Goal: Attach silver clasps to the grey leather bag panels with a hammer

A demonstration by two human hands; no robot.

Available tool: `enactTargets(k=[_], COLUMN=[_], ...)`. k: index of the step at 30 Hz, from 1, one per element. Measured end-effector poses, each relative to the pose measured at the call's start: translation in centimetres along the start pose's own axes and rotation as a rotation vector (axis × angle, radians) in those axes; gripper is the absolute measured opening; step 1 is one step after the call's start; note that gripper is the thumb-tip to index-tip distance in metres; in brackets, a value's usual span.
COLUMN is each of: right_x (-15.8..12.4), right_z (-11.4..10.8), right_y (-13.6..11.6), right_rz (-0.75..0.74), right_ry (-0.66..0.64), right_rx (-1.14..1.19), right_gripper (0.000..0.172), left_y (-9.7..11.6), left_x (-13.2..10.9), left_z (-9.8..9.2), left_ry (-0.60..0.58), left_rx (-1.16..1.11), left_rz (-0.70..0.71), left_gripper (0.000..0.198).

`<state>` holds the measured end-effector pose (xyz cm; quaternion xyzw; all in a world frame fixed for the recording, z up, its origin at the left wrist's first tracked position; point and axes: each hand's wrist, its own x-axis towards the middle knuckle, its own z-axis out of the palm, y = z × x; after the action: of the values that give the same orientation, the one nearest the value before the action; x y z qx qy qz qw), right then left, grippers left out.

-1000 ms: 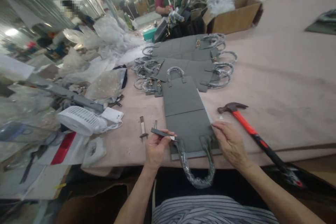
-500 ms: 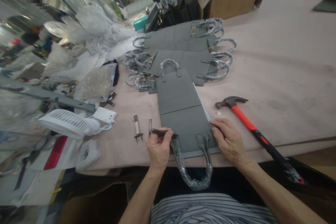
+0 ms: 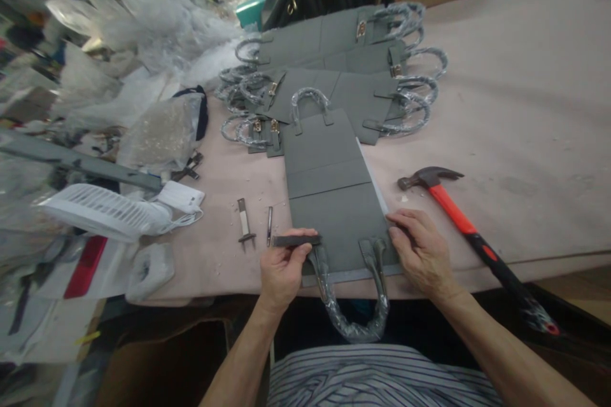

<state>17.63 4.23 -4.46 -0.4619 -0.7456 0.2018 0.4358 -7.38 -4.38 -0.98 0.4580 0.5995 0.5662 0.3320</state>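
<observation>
Left hand (image 3: pixel 280 267) grip pinches a narrow dark grey leather strap (image 3: pixel 296 240). Right hand (image 3: pixel 420 253) lies flat, grip wide, on the flat grey leather bag panel (image 3: pixel 334 203); red-handled claw hammer (image 3: pixel 458 219) just beside it.

Grey panel (image 3: pixel 334 203) under the right hand (image 3: pixel 420 254); darker grey strip (image 3: pixel 296 240) in the left hand (image 3: pixel 281 270); hammer (image 3: pixel 458 216) handle red, then black.

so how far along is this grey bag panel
Done: wrapped handles sit on both ends of the grey panel. In hand: the left hand pinches a dark strip at its near corner while the right hand presses its right edge. Left: the stacked panels behind carry gold clasps, this one none; the hammer lies untouched.
</observation>
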Motion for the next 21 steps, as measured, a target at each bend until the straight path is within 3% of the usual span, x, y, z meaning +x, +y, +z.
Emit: enactTargets(k=[10,21], right_x=[0.0,0.0], right_z=[0.0,0.0], right_y=[-0.2,-0.3], right_rz=[0.066,0.041], right_ry=[-0.021,-0.014], right_rx=[-0.006,0.0], right_gripper=[0.019,0.018], left_y=[0.7,0.8], left_x=[-0.8,-0.8], left_z=[1.2,1.3], left_ry=[-0.071,-0.101], left_rx=[0.217,0.271], left_rz=[0.217,0.279], left_gripper=[0.013,0.013])
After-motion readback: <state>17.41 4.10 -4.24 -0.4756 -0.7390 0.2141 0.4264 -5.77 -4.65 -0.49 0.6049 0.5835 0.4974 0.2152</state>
